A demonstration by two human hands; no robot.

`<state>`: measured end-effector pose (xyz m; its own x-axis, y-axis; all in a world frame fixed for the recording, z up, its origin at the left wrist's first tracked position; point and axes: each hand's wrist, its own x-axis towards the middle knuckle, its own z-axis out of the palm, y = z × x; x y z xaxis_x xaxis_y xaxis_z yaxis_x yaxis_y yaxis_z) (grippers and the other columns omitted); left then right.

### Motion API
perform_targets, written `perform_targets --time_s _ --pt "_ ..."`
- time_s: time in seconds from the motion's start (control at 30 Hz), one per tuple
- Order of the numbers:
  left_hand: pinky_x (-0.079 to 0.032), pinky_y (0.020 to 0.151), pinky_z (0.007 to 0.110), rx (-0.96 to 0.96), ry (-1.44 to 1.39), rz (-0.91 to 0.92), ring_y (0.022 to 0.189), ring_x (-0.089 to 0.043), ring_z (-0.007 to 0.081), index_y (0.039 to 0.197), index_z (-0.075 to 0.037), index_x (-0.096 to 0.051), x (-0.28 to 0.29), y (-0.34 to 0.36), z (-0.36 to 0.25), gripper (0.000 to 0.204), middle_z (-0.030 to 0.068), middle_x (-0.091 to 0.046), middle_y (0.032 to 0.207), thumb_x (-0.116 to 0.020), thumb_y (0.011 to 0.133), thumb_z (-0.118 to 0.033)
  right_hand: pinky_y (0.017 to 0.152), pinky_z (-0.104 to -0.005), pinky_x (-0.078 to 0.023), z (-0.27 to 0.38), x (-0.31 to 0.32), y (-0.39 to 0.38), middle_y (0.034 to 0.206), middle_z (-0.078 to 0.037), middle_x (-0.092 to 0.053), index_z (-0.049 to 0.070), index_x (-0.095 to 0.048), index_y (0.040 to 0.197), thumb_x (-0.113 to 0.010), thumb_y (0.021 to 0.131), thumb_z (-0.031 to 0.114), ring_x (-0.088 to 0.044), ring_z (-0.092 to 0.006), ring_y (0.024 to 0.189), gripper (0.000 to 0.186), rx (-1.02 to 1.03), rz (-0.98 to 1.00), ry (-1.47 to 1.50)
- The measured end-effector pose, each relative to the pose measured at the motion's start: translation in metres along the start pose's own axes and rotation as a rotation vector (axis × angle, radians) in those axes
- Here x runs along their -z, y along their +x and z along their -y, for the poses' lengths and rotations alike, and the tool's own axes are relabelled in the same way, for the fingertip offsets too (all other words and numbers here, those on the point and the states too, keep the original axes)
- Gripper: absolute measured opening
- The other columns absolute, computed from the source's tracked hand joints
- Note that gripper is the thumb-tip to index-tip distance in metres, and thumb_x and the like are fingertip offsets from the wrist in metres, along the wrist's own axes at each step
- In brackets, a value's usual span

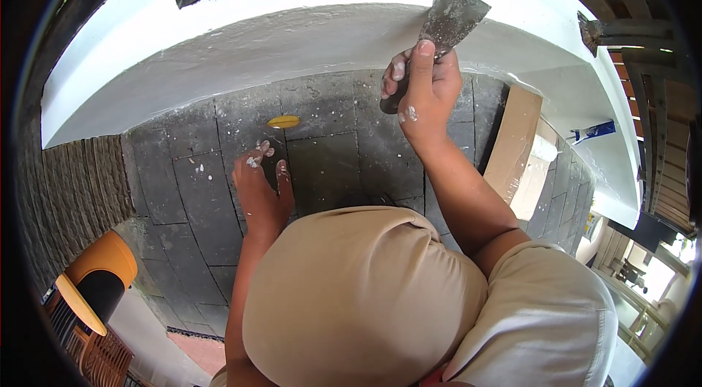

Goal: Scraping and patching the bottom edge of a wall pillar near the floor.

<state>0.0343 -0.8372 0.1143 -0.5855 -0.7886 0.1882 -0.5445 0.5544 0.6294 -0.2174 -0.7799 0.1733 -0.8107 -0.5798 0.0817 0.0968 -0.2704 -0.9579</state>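
Note:
My right hand (pixel 431 95) is closed around the dark handle of a putty knife (pixel 455 18), thumb laid along the base of the blade. The wide metal blade is speckled with white and points up and away, in front of the low white wall (pixel 292 40). White smears mark the fingers and the back of this hand. Lower and to the left, my left hand (pixel 263 186) hangs over the grey floor tiles (pixel 322 168) with nothing visible in it. Its thumb stands apart from the fingers, and white stuff dots the fingertips. Just beyond them lies a yellow leaf-shaped thing (pixel 284 122).
A flattened piece of cardboard (pixel 514 135) lies at the right, a white roll-like thing (pixel 543 149) on it. A blue object (pixel 594 131) rests against the white wall further right. An orange and black chair-like thing (pixel 106 270) stands at the left, near a ridged stone surface (pixel 84 182).

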Motion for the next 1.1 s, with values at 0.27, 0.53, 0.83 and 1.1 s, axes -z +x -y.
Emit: perform_targets --time_s 0.27,0.53,0.83,1.1 --pt "-0.04 0.095 0.043 0.008 0.028 0.012 0.107 -0.056 0.033 0.116 -0.001 -0.055 0.002 0.001 0.001 0.036 0.0137 -0.062 0.109 -0.067 0.083 0.002 0.051 -0.0323 -0.046 0.003 0.01 0.009 0.071 -0.006 -0.05 0.011 -0.041 0.096 -0.047 0.105 0.035 -0.051 -0.0165 0.056 0.027 0.058 -0.115 0.122" --pt "-0.041 0.094 0.043 0.014 0.047 0.033 0.105 -0.056 0.0336 0.119 -0.002 -0.055 -0.004 -0.001 0.0 0.038 0.0134 -0.062 0.109 -0.068 0.083 0.0 0.048 -0.0284 -0.045 -0.008 -0.013 -0.002 0.07 -0.005 -0.052 0.009 -0.043 0.098 -0.05 0.105 0.03 -0.052 -0.0147 0.054 0.023 0.0 0.004 0.043" --pt "-0.041 0.094 0.044 0.032 0.046 0.012 0.107 -0.056 0.0336 0.117 -0.002 -0.056 0.002 -0.002 0.003 0.036 0.0139 -0.063 0.11 -0.067 0.083 0.0 0.054 -0.0345 -0.046 0.002 0.023 0.018 0.069 -0.006 -0.049 0.01 -0.044 0.095 -0.048 0.105 0.038 -0.05 -0.0177 0.058 0.03 0.115 -0.142 0.152" --pt "-0.041 0.094 0.043 -0.028 0.084 0.019 0.105 -0.057 0.0339 0.117 -0.001 -0.057 -0.001 0.002 0.003 0.035 0.0141 -0.063 0.108 -0.067 0.083 0.0 0.053 -0.0335 -0.045 0.01 0.036 0.023 0.069 -0.005 -0.048 0.011 -0.044 0.095 -0.048 0.105 0.039 -0.049 -0.0173 0.057 0.03 0.097 -0.213 0.19"
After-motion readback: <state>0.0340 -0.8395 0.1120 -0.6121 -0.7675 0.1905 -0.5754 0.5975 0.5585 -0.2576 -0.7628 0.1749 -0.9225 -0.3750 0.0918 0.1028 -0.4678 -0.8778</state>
